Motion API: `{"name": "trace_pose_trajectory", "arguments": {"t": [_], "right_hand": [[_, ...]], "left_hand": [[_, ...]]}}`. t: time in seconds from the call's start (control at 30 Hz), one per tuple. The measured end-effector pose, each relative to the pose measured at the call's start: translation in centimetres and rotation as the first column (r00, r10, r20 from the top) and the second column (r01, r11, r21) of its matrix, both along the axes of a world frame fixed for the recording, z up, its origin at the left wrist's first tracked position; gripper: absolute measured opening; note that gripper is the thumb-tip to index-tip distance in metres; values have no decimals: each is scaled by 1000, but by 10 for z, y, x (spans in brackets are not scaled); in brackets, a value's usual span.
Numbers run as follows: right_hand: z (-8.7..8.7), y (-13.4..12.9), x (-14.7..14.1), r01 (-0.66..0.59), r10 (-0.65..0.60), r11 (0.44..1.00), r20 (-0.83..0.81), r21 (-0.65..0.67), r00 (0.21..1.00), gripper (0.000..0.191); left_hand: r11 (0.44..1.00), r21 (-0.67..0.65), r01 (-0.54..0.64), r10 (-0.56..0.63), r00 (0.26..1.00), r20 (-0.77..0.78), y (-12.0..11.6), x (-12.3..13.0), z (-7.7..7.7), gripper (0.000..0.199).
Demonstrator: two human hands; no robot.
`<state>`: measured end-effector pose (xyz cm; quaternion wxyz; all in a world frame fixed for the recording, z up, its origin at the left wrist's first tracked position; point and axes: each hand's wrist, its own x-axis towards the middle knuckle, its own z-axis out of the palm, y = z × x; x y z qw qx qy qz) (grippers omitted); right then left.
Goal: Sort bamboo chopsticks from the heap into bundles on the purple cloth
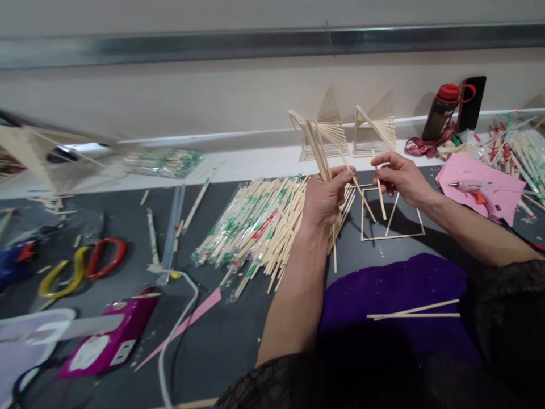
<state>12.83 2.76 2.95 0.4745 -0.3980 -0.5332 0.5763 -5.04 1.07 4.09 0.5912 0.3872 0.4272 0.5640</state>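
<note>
My left hand (322, 199) is closed round a bundle of wooden chopsticks (317, 145) that fans upward, and one chopstick slants down from its fingertips. To its right, my right hand (400, 177) pinches a single chopstick (380, 196) between thumb and fingers, its lower end pointing down. Beneath that hand a square frame of chopsticks (392, 236) lies on the dark table, one stick slanting inside it. Left of my left wrist is a pile of loose chopsticks (283, 241) beside wrapped chopsticks (238, 216). Two chopsticks (417, 313) lie crossed on purple cloth (395, 275) near my body.
Two twisted stick models (334, 133) (377, 133) stand by the wall. A bottle (440, 113) and phone (472, 105) are at the back right. A hot glue gun (479, 196) rests on pink sheets (451, 170). Scissors (106, 258) and a magenta box (113, 335) lie left, near a grey cable (162, 363).
</note>
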Motion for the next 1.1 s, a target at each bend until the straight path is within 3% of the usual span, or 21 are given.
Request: {"name": "trace_pose_trajectory", "arguments": {"t": [0.07, 0.17, 0.27, 0.4, 0.6, 0.83, 1.1], "right_hand": [[1, 0, 4, -25, 25, 1000, -14, -16, 1000, 27], [2, -1, 7, -66, 67, 997, -33, 33, 997, 38], [1, -3, 7, -24, 24, 996, -2, 85, 1000, 40], [-1, -7, 6, 41, -55, 995, 154, 90, 987, 31], [-2, -7, 9, -70, -5, 980, 372, 187, 928, 34], [-21, -5, 16, -141, 88, 982, 360, 126, 929, 25], [-39, -7, 23, -205, 83, 956, 478, 210, 875, 22]], "left_hand": [[1000, 8, -13, 13, 1000, -7, 0, 2, -3, 35], [1000, 19, -24, 24, 1000, -3, 0, 5, -5, 35], [999, 31, -36, 35, 999, 4, 0, 7, -6, 36], [997, 33, -76, 76, 997, 1, -1, 9, -7, 36], [996, 59, -59, 65, 994, -91, 1, 15, -22, 34], [989, 141, -44, 78, 966, -246, 7, 25, -46, 27], [990, 140, -2, 43, 956, -291, 6, 29, -62, 24]]}}
